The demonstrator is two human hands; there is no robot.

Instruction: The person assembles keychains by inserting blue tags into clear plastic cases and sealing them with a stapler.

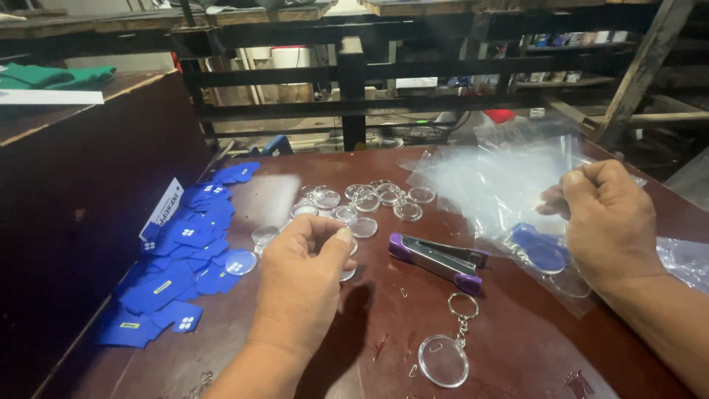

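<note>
Nearest me lies a finished clear keychain (444,359), while my left hand (303,277) pinches a clear disc (347,274) and my right hand (609,222) grips a plastic bag (495,185); bagging probably follows, needing its mouth opened.

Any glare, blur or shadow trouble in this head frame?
Head view: glare whitens the clear plastic bags and sheens the table; the left hand casts a soft shadow toward the camera; the right hand is sharp; the background racks are dim.
</note>
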